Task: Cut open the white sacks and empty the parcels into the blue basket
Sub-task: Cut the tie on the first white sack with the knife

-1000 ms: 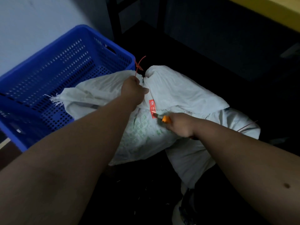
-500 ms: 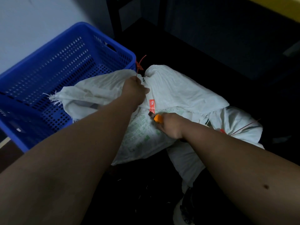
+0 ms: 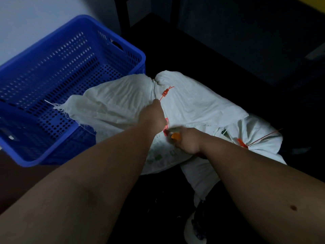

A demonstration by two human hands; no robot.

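In the head view, the white sack [image 3: 190,110], right of the blue basket [image 3: 73,55], is gripped by the left hand [image 3: 154,115]. An orange cutter [image 3: 175,136] is held in the right hand [image 3: 188,141]. The cloth should be kept tight and cut away from fingers.

The dark floor [image 3: 219,59] carried everything. A blue basket [image 3: 98,55] stood on it, to the left of the left hand [image 3: 154,117]. A white sack [image 3: 202,106] lay on the floor under both hands, and its frayed end leaned on the basket's edge. A second white sack [image 3: 260,138], tied with an orange tie [image 3: 241,143], lay just beyond the right hand [image 3: 188,141], partly under the first one. Small pale bits were on the floor near the right forearm.
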